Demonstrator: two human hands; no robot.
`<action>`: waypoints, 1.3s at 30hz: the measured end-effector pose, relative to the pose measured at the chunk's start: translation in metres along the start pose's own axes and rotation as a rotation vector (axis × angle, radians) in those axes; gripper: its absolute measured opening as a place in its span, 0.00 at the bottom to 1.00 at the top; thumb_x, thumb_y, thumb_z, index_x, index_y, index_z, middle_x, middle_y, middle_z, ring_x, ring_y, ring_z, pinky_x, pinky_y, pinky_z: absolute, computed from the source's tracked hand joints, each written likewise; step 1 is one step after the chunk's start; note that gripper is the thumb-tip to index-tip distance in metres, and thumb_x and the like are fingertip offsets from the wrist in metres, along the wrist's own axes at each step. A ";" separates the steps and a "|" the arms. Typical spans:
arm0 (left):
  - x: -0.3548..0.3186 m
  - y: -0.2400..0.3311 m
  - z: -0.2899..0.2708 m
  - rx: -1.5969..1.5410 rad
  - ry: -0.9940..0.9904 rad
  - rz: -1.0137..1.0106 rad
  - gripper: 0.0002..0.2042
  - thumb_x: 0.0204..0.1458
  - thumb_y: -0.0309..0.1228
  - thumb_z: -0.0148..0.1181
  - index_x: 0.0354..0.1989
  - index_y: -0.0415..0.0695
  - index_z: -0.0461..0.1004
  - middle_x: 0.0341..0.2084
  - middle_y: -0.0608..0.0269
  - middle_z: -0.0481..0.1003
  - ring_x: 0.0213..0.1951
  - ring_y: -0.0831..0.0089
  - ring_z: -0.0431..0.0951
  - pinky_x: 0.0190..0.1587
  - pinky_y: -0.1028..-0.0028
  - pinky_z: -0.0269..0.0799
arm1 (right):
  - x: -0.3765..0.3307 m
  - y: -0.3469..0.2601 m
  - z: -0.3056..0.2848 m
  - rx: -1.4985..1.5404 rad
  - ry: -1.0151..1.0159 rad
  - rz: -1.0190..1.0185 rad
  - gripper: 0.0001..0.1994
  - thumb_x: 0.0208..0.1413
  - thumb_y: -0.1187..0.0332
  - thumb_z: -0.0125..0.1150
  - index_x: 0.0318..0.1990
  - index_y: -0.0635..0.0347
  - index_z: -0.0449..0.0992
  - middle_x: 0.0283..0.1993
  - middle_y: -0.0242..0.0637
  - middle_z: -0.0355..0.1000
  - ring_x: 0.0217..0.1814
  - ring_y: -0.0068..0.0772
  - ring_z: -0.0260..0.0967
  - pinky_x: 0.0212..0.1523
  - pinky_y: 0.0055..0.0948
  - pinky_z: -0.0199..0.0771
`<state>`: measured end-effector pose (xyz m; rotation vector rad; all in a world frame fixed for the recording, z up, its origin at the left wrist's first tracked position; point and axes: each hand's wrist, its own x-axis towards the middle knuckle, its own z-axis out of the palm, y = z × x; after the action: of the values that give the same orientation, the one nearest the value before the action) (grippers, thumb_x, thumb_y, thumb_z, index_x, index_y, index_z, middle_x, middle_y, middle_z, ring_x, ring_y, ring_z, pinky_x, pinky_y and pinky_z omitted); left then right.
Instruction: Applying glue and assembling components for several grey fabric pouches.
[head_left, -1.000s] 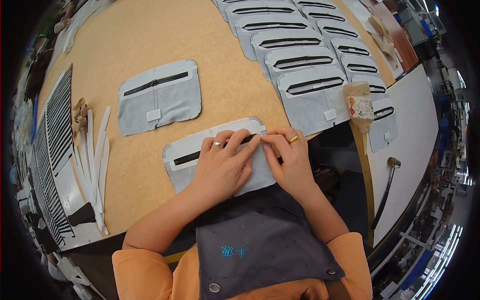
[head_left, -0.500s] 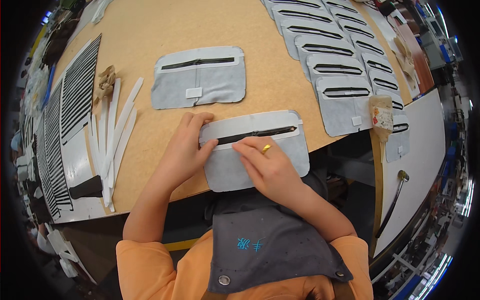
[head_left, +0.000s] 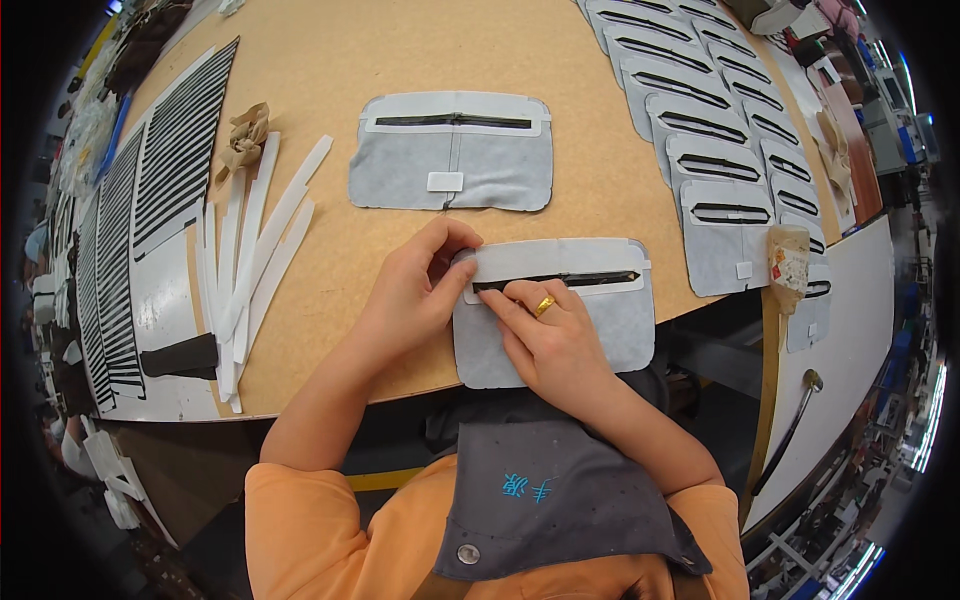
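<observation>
A grey leather-like panel [head_left: 600, 345] with rounded corners lies at the table's near edge, its lower part reaching past it. Across a white band near its top runs a long slot edged with black strip [head_left: 590, 278]. My left hand [head_left: 425, 285] grips the panel's upper left corner, thumb on top and fingers curled behind. My right hand [head_left: 555, 335], wearing a gold ring, is closed with its fingertips at the slot's left end, beside my left thumb. These fingertips partly hide the black edging there. Beyond lies a similar panel [head_left: 400, 170] with a small white patch.
Overlapping rows of similar panels [head_left: 720, 255] fill the right side. A cream bottle [head_left: 789, 262] stands near them, with a small hammer [head_left: 795, 430] below. At left lie white strips [head_left: 285, 250], crumpled brown paper [head_left: 245, 135], a black piece [head_left: 180, 355] and black-striped sheets [head_left: 185, 150].
My right fingertips have shifted left along the slot to its end. My left thumb has moved off the slot toward the panel's corner. The whole view has shifted, placing most things further right.
</observation>
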<state>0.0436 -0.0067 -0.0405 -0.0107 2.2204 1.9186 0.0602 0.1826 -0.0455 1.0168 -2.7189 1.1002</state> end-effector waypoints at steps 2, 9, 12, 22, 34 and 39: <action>0.000 0.001 0.000 0.126 0.012 0.004 0.08 0.53 0.20 0.54 0.42 0.38 0.69 0.33 0.58 0.72 0.37 0.74 0.74 0.38 0.76 0.70 | 0.001 -0.001 0.000 -0.031 0.001 -0.018 0.17 0.47 0.76 0.60 0.48 0.63 0.75 0.42 0.36 0.69 0.43 0.38 0.66 0.44 0.36 0.66; 0.005 -0.005 0.001 0.265 0.053 0.163 0.07 0.50 0.18 0.55 0.38 0.38 0.70 0.31 0.55 0.73 0.36 0.63 0.75 0.38 0.70 0.71 | 0.009 -0.003 -0.003 -0.107 -0.075 -0.051 0.22 0.43 0.76 0.61 0.50 0.61 0.74 0.43 0.34 0.67 0.40 0.37 0.64 0.42 0.35 0.67; 0.007 -0.006 0.001 0.335 0.041 0.191 0.08 0.49 0.18 0.55 0.38 0.38 0.70 0.32 0.54 0.72 0.36 0.62 0.74 0.39 0.68 0.71 | 0.011 -0.004 -0.002 -0.186 -0.119 -0.090 0.24 0.42 0.76 0.59 0.51 0.59 0.74 0.41 0.34 0.66 0.38 0.36 0.62 0.40 0.34 0.66; -0.008 0.004 0.019 0.710 0.098 0.508 0.10 0.48 0.20 0.59 0.40 0.41 0.72 0.38 0.58 0.70 0.41 0.61 0.72 0.45 0.66 0.66 | 0.019 0.050 -0.054 -0.169 0.129 0.080 0.18 0.48 0.71 0.61 0.48 0.56 0.70 0.41 0.37 0.69 0.48 0.40 0.65 0.47 0.37 0.61; -0.012 -0.004 0.096 0.968 -0.001 0.718 0.17 0.49 0.25 0.57 0.49 0.36 0.70 0.53 0.52 0.67 0.57 0.56 0.66 0.57 0.60 0.63 | 0.042 0.065 -0.082 -0.097 -0.113 0.122 0.04 0.47 0.69 0.62 0.30 0.57 0.75 0.34 0.35 0.67 0.45 0.37 0.61 0.49 0.36 0.57; -0.002 0.000 0.106 0.926 0.047 0.588 0.18 0.51 0.26 0.55 0.51 0.37 0.67 0.52 0.47 0.66 0.54 0.51 0.66 0.55 0.58 0.62 | 0.051 0.066 -0.088 -0.207 0.111 0.077 0.05 0.47 0.69 0.62 0.32 0.57 0.75 0.36 0.36 0.69 0.49 0.38 0.61 0.52 0.37 0.55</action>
<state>0.0619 0.0967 -0.0544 0.8041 3.1483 0.8534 -0.0362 0.2443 -0.0063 0.8036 -2.7318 0.8345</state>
